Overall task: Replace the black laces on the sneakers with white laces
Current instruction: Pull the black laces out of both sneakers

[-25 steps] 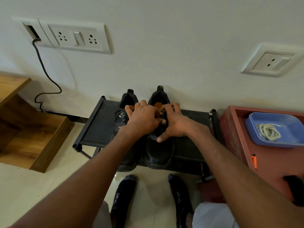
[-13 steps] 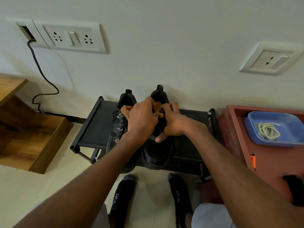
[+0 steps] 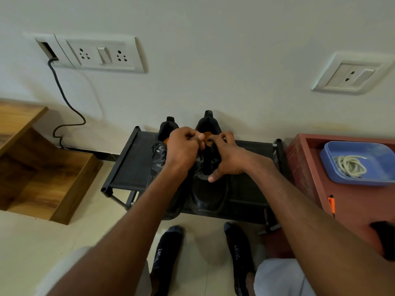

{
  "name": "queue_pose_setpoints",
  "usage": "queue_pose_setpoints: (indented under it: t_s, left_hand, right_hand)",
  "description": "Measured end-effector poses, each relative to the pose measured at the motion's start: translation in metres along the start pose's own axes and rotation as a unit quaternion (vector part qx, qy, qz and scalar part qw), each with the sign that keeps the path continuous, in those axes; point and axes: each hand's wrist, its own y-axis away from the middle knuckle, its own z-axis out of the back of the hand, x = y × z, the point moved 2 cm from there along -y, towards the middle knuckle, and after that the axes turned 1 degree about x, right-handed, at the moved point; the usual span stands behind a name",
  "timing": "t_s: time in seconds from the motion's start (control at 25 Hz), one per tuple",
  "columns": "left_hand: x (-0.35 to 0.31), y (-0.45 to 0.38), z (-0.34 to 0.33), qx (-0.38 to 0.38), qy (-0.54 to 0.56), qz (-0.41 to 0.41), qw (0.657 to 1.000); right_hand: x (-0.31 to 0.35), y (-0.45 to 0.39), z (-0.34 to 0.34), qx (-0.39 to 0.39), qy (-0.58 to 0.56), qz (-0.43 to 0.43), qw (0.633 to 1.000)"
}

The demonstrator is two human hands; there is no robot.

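Observation:
Two black sneakers stand side by side on a low black rack (image 3: 132, 167), toes toward me. The left sneaker (image 3: 159, 161) shows loosened black laces. Both of my hands are on the right sneaker (image 3: 210, 195). My left hand (image 3: 182, 150) is curled into a fist above its tongue and seems to pinch the black lace (image 3: 201, 155). My right hand (image 3: 227, 159) grips the sneaker's top, with its fingers curled at the orange-lined collar and its thumb spread down the side. The white laces (image 3: 350, 166) lie coiled in a blue tray (image 3: 333, 146) at the right.
The blue tray sits on a red-brown cabinet (image 3: 303, 163) right of the rack, with an orange pen (image 3: 331, 202) on it. A wooden step unit (image 3: 42, 180) stands at the left. A black cable (image 3: 64, 99) hangs from the wall socket. My socked feet (image 3: 164, 253) are below.
My left hand has closed from spread fingers into a fist and lifted slightly over the right sneaker's tongue. My right hand stays on the sneaker, with its fingers a little more curled.

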Motion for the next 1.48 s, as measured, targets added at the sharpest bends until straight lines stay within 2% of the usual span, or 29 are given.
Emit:
queue_pose_setpoints:
  t_s: [0.04,0.08,0.12,0.2,0.24,0.28,0.36,0.44,0.52,0.56,0.6,0.72,0.76,0.84,0.92,0.96,1.0,1.04,1.12,1.2,1.28,1.36,1.44,1.48]
  left_hand:
    - [-0.001,0.005,0.002,-0.004,0.003,0.006,1.0]
    - [-0.003,0.008,0.004,0.01,-0.047,-0.013,0.999]
    - [-0.004,0.009,0.004,0.042,-0.153,-0.05,0.986]
    - [-0.008,0.009,-0.004,0.102,-0.37,-0.124,0.915]
    - [-0.011,0.008,-0.006,0.105,-0.422,-0.139,0.89]
    - [-0.014,0.004,-0.007,0.095,-0.444,-0.14,0.88]
    - [-0.016,-0.007,-0.005,0.068,-0.41,-0.118,0.902]
    - [-0.014,-0.019,0.003,0.064,-0.257,-0.049,0.963]
    - [-0.013,-0.024,0.014,0.048,-0.124,0.004,0.991]
    - [-0.015,-0.026,0.018,0.052,-0.133,-0.012,0.99]
    - [-0.013,-0.028,0.019,0.073,-0.19,-0.042,0.978]
    - [-0.006,-0.024,0.013,0.138,-0.41,-0.076,0.898]
    - [-0.006,-0.025,0.012,0.13,-0.422,-0.078,0.894]
    - [-0.012,-0.025,0.013,0.103,-0.321,-0.088,0.937]
    - [-0.021,-0.024,0.017,0.068,-0.082,-0.059,0.993]
    - [-0.025,-0.023,0.018,0.055,0.042,-0.03,0.997]
    - [-0.026,-0.024,0.018,0.043,0.114,-0.009,0.992]
    - [-0.025,-0.024,0.019,0.031,0.111,-0.009,0.993]
    - [-0.016,-0.03,0.019,0.046,-0.083,-0.066,0.993]
    - [-0.007,-0.032,0.017,0.116,-0.305,-0.102,0.94]
    - [0.0,-0.031,0.014,0.138,-0.431,-0.091,0.887]
    - [0.0,-0.03,0.013,0.1,-0.457,-0.086,0.879]
    - [-0.012,-0.026,0.014,0.05,-0.343,-0.105,0.932]
    - [-0.021,-0.023,0.015,0.035,-0.23,-0.111,0.966]
  right_hand:
    - [0.001,0.001,-0.001,-0.007,0.004,0.0,1.0]
    - [0.002,0.003,-0.002,-0.014,0.009,0.0,1.0]
    - [0.003,0.005,-0.003,-0.023,0.015,0.002,1.0]
    - [0.005,0.01,-0.004,-0.052,0.03,0.007,0.998]
    - [0.006,0.012,-0.004,-0.065,0.039,0.008,0.997]
    - [0.007,0.014,-0.006,-0.077,0.043,0.005,0.996]
    - [0.007,0.017,-0.011,-0.1,0.039,-0.003,0.994]
    - [0.005,0.02,-0.019,-0.111,0.023,-0.006,0.994]
    - [0.003,0.022,-0.022,-0.111,0.006,-0.004,0.994]
    - [0.001,0.022,-0.022,-0.108,0.0,-0.005,0.994]
    - [0.0,0.022,-0.023,-0.104,-0.003,-0.007,0.995]
    - [-0.002,0.024,-0.026,-0.104,0.0,-0.007,0.995]
    - [-0.002,0.024,-0.028,-0.109,-0.009,-0.007,0.994]
    - [0.0,0.023,-0.031,-0.112,-0.023,-0.003,0.993]
    - [0.005,0.018,-0.028,-0.093,-0.01,-0.004,0.996]
    - [0.006,0.015,-0.026,-0.08,-0.002,-0.009,0.997]
    - [0.007,0.012,-0.023,-0.065,0.003,-0.013,0.998]
    - [0.007,0.009,-0.021,-0.052,0.009,-0.018,0.998]
    - [0.003,0.004,-0.017,-0.04,0.017,-0.024,0.999]
    - [0.001,0.002,-0.015,-0.036,0.018,-0.025,0.999]
    - [0.002,0.002,-0.014,-0.034,0.018,-0.024,0.999]
    - [0.004,0.003,-0.013,-0.034,0.014,-0.022,0.999]
    - [0.006,0.006,-0.01,-0.037,0.003,-0.017,0.999]
    - [0.007,0.007,-0.008,-0.039,-0.003,-0.017,0.999]
